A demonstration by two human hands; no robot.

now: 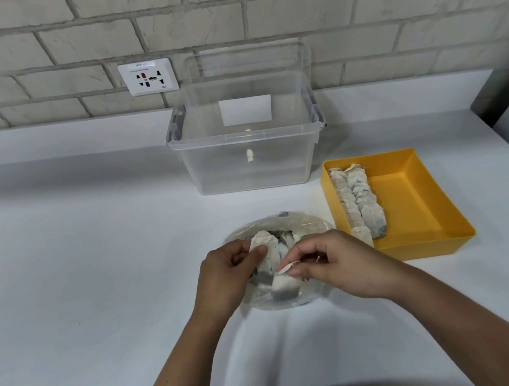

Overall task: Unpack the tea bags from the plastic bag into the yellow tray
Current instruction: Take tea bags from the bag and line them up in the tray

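left hand (226, 275) grip pinching tea bag (267, 249) over plastic bag (280, 225) on desk (91, 268). right hand (334, 262) grip pinching second tea bag (282, 285). yellow tray (414, 200) just right, two rows of tea bags (355, 198) along left wall.

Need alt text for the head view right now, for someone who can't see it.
Both hands work over a plastic bag of tea bags on a white counter: left hand holds one tea bag, right hand pinches another. Right of them, a yellow tray holds two rows of tea bags.

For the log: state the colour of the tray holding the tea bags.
Yellow tray, clearest in the head view.
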